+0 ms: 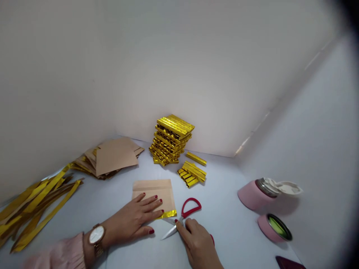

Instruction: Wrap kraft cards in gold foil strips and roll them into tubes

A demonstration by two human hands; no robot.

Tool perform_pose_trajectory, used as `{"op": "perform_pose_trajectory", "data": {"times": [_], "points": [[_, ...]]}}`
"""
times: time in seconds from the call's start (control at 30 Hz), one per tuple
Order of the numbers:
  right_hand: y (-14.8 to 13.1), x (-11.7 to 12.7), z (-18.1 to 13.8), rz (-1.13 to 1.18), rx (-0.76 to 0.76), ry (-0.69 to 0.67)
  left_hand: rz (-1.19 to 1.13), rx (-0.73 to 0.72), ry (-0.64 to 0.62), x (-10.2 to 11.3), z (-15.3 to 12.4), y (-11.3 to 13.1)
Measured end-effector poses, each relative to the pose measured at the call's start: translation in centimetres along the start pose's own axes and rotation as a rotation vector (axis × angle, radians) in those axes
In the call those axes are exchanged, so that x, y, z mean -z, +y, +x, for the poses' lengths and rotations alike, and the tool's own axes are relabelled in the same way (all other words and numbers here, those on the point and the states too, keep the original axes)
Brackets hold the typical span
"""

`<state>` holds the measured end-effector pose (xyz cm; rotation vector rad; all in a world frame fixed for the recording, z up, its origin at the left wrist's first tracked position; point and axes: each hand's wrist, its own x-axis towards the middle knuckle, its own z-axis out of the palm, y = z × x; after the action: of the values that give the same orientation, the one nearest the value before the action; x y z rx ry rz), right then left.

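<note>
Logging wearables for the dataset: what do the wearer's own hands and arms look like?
Left hand: bare, red polish on the nails. Its wrist wears a watch with a round white face, rose-gold-toned case and link bracelet. Pink sleeve with a gathered cuff. Right hand: bare, red polish on the one nail clearly visible; no sleeve or watch in frame.

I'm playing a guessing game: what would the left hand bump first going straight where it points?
The left hand would probably meet the red-handled scissors first, though depth is unclear.

the scissors are red and silver, the paper brown edged with gold, the bottle pink.
</note>
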<state>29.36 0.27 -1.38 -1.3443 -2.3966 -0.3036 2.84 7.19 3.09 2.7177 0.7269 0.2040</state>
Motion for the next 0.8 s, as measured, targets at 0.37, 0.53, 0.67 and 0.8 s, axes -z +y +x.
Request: {"op": "perform_pose_trajectory", "data": {"times": [0.37, 0.53, 0.67, 0.8], "points": [[-0.2, 1.8, 1.1, -0.003, 0.061, -0.111, -0.016, 0.021, 0.004, -0.6, -0.3, -0.1], [-0.4, 1.7, 1.7, -0.01, 0.074, -0.103, -0.019, 0.028, -0.003, -0.4, -0.3, 0.1], [-0.6, 1.3, 1.8, -0.011, 0.068, -0.093, -0.015, 0.037, -0.021, -0.1, -0.2, 0.2], [-0.5, 0.4, 1.6, -0.022, 0.049, -0.045, -0.008, 0.043, -0.028, 0.0, -0.2, 0.3]]}}
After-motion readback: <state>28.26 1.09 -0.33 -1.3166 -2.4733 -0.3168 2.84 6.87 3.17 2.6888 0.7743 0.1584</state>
